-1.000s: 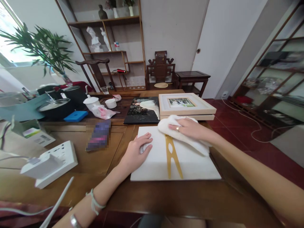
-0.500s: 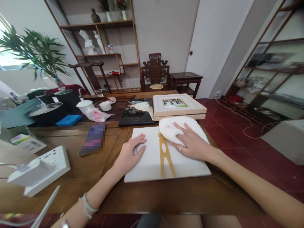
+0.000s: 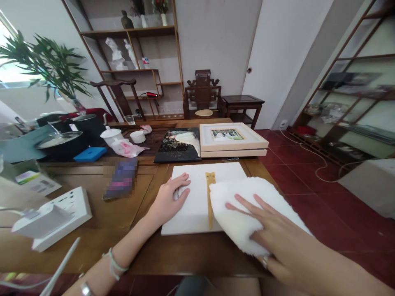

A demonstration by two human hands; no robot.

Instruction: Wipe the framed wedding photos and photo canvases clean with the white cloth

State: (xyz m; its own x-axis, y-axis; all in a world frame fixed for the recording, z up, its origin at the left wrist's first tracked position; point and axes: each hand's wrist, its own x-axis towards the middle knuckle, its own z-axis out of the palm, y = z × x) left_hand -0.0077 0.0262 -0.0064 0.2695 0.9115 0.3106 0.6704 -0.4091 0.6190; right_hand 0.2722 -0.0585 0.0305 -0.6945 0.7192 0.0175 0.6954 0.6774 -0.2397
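A white board (image 3: 194, 205) lies flat on the wooden table (image 3: 138, 205), back up, with a gold stand leg (image 3: 210, 193) down its middle. My left hand (image 3: 169, 199) rests flat on the board's left part, fingers slightly curled over a small grey thing I cannot make out. My right hand (image 3: 274, 234) presses a fluffy white cloth (image 3: 243, 209) onto the board's near right part, fingers stretched out on top of it. The cloth covers the board's right side and hangs past its near edge.
Behind the board lie a dark photo print (image 3: 180, 144) and a stacked white picture frame (image 3: 231, 137). At the left sit a white power strip (image 3: 55, 216), a blurred booklet (image 3: 120, 179), a blue box (image 3: 90, 154), cups, pots and a plant. Red tiled floor lies to the right.
My right hand has dragged the cloth from the board's far right corner down to its near right edge. The left hand has stayed put on the board.
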